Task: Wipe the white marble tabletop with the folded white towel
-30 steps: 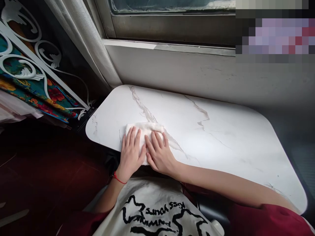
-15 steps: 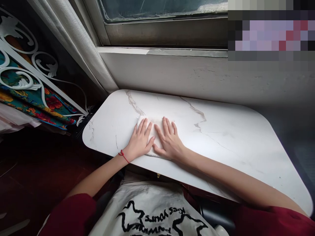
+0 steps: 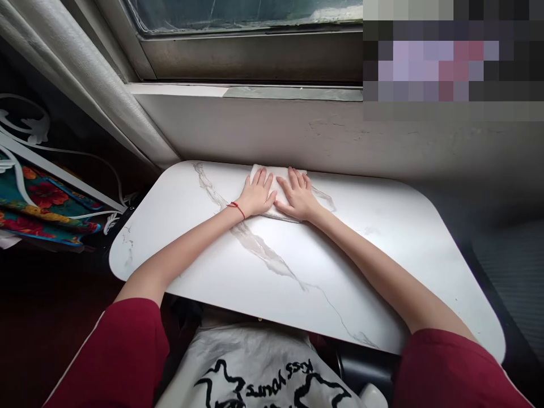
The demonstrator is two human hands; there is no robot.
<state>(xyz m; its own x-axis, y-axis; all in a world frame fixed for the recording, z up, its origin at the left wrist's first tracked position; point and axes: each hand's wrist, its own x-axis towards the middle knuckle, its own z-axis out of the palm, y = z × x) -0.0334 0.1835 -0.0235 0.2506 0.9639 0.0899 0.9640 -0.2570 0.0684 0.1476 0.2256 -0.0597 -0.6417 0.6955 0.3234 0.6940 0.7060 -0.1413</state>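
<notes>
A folded white cloth (image 3: 278, 174) lies flat against the far edge of a white marble-patterned tabletop (image 3: 170, 226). My left hand (image 3: 256, 194) presses on the cloth's left part, palm down, with its fingers stretched out; a red string is around that wrist. On the right part of the cloth rests my right hand (image 3: 298, 195), also flat, fingers spread. The two thumbs point toward each other and nearly meet. Beneath my palms, part of the cloth is hidden.
Behind the table rises a pale wall (image 3: 255, 127) with a window ledge (image 3: 182, 89) above. A light curtain (image 3: 97, 85) hangs at the left, near a white scrolled metal frame (image 3: 59, 164) and flowered fabric (image 3: 46, 195). A dark rounded object (image 3: 365, 368) sits under the near edge.
Both hands have pushed the cloth away from me, from the near part of the tabletop to its far edge by the wall. The view has shifted a little to the right.
</notes>
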